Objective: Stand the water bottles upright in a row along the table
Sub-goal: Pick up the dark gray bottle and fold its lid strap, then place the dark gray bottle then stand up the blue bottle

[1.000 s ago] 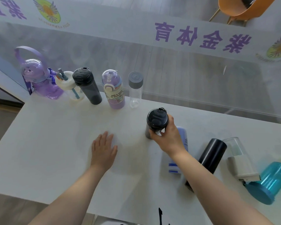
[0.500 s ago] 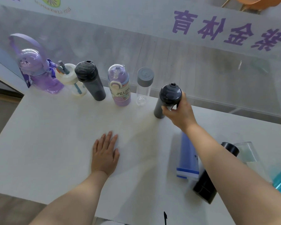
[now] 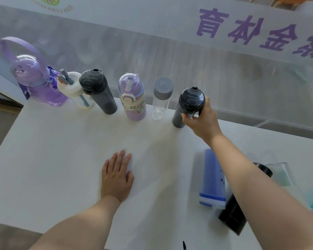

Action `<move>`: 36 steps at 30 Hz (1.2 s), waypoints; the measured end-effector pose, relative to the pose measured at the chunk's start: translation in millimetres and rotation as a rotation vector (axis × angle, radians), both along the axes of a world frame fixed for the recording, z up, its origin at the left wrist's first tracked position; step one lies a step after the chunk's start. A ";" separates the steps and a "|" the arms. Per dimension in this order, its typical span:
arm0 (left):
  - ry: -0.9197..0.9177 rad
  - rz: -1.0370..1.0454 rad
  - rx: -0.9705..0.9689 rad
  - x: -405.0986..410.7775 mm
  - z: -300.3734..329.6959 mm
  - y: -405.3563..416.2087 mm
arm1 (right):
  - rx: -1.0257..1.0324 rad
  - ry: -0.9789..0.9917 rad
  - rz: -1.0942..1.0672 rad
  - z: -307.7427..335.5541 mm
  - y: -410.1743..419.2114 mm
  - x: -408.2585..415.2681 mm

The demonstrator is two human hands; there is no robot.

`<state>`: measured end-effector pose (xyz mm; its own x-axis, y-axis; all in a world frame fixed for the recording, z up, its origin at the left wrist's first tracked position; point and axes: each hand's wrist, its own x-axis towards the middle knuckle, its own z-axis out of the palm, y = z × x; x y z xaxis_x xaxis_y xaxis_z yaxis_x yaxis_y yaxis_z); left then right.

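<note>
- A dark grey bottle (image 3: 188,107) is gripped just under its cap by the right hand (image 3: 201,121), fingers curled round the neck, judged so that it can be steadied as its base is set on the worktop (image 3: 61,159).
- It is placed upright just right of the clear bottle (image 3: 161,100), at the open end of the row, so the line along the far edge is extended.
- The left hand (image 3: 117,177) is laid flat on the worktop, fingers straight and holding nothing, well in front of the clear bottle, probably as a brace.
- A blue bottle (image 3: 212,179) and a black bottle (image 3: 233,217) are left lying down, near and to the right of the clear bottle's side, not yet stood up.
</note>
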<state>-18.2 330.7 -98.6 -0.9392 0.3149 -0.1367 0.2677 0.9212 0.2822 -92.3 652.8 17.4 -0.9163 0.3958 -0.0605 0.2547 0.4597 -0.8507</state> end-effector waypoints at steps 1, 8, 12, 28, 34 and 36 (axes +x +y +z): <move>-0.003 0.001 -0.003 -0.1 -0.1 0.1 | 0.003 -0.001 0.004 0.1 0.4 -0.1; -0.009 0.007 -0.009 -0.1 1.4 0.4 | 0.036 -0.016 0.029 3.2 3.9 -0.3; -0.010 0.002 -0.016 -0.3 1.9 0.8 | 0.002 -0.020 0.045 3.2 3.8 -0.3; -0.017 0.005 -0.013 0.2 2.5 0.8 | 0.511 -0.055 0.241 -4.8 40.6 116.7; -0.003 0.007 -0.022 0.7 0.8 0.2 | 0.615 -0.132 0.501 -22.1 48.6 178.5; 0.000 0.007 -0.023 1.1 0.4 0.3 | 0.642 -0.186 0.562 -24.7 50.5 189.5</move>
<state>-17.1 331.0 -98.3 -0.9415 0.3049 -0.1439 0.2611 0.9294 0.2610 97.2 703.3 -7.3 -0.9835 -0.1028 -0.1490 -0.0446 0.9353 -0.3511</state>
